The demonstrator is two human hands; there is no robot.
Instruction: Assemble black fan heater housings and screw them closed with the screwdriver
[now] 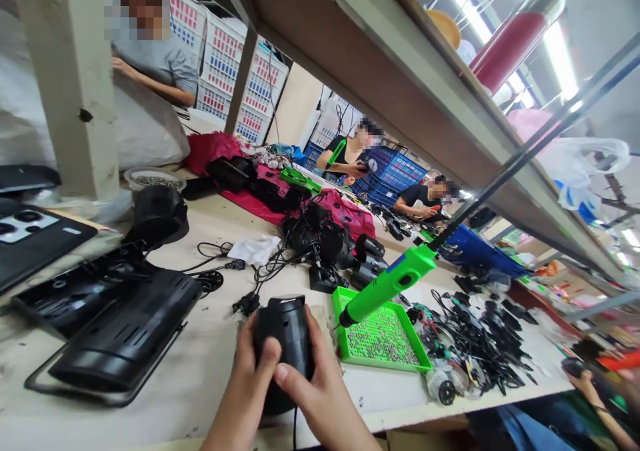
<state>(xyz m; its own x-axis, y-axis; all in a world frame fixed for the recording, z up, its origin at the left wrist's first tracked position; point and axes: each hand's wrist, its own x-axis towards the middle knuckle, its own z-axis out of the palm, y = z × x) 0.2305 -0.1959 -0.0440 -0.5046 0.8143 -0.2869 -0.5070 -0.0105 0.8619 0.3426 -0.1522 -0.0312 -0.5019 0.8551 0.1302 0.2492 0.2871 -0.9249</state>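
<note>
Between my two hands is a black plastic appliance housing (285,324), rounded and standing close to the table's front. My left hand (253,364) wraps its left side, thumb laid across the near face. On the other side my right hand (317,364) grips it, with the thumb pressed to the front. A black cord (295,424) runs down from its lower end. Just right of it, a green electric screwdriver (390,284) hangs at a slant over a green tray (425,364) of small screws.
A larger black housing with a wire stand (130,338) lies at left. Tangled black cables and housings (320,238) sit behind my hands. Black parts and wires (480,338) are piled at right. A shelf (400,58) crosses overhead. Several people work nearby.
</note>
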